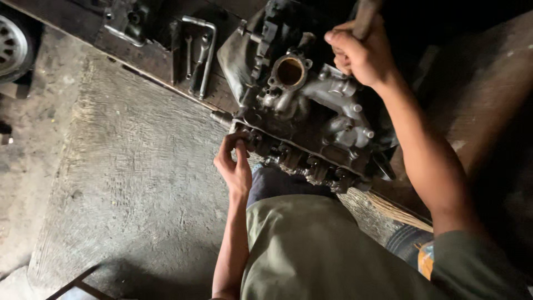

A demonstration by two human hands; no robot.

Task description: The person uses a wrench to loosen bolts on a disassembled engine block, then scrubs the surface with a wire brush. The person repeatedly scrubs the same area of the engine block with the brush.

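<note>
Right grip [361, 53] clenches a handle [365, 16]; left grip [234, 164] pinches the engine block's [311, 119] edge (greasy).

The engine block [311, 119] is showing dull grey cast metal, grimy and rough, with a rusty brown ring at its round port. The spanners [195, 53] are gleaming as smoother bright steel on the dark, worn wooden bench [150, 55]. The floor [122, 166] is looking like matt, scratched concrete.
</note>
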